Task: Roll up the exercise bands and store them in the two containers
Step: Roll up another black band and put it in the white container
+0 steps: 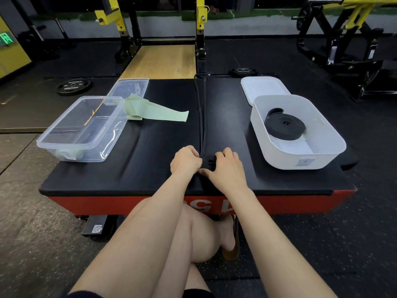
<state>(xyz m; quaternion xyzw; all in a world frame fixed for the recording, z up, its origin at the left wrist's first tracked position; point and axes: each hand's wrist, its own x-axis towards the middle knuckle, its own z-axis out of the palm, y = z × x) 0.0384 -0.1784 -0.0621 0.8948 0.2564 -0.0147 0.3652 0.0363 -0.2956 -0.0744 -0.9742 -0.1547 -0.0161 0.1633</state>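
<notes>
Step in hand: rolling the long black exercise band (pixel 202 117); a small coil (pixel 209 161) has begun at its near end, on the bench (pixel 154 147).
Left hand (pixel 186 161): fingers curled, pinching the coil's left side.
Right hand (pixel 227 168): fingers and thumb curled round the coil's right side.
Band's place: its unrolled length runs straight away from both hands to the bench's far edge.
Next move: likely roll the coil away from the hands, keeping the layers tight and aligned, judging by the length left.
Count, bands: three; one rolled black band (pixel 284 123) in the white container (pixel 300 157) beyond the right hand, one green band (pixel 159 114) lying loose beyond the left hand.
Count, containers: two; the clear container (pixel 62 145) sits left of the left hand.
Count, lids: two.
</notes>
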